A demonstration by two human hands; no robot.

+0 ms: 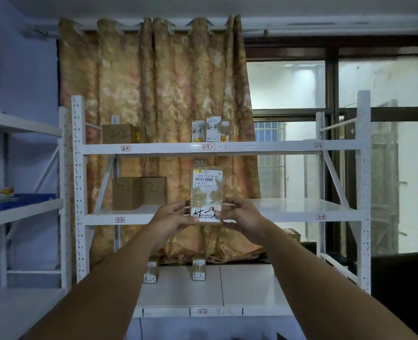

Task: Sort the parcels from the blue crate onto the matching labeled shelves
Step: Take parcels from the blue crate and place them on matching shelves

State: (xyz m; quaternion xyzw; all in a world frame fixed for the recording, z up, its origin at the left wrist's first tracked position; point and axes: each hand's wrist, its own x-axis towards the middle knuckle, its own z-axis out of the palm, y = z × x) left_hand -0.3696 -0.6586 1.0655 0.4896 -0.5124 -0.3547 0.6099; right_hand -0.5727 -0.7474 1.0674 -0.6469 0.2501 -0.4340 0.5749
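Gripping the parcel (206, 192) upright between both hands (178, 217), you keep its handwritten mark readable before choosing a shelf (227, 285) below.

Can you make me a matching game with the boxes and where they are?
Things:
1. clear parcel
2. boxes marked 2-3
3. brown boxes marked 3-2
4. small parcel marked 4-2

Places:
A. bottom shelf
B. held up in both hands
C. top shelf
D. middle shelf, left side

Pairs: 1-B, 2-C, 3-D, 4-A
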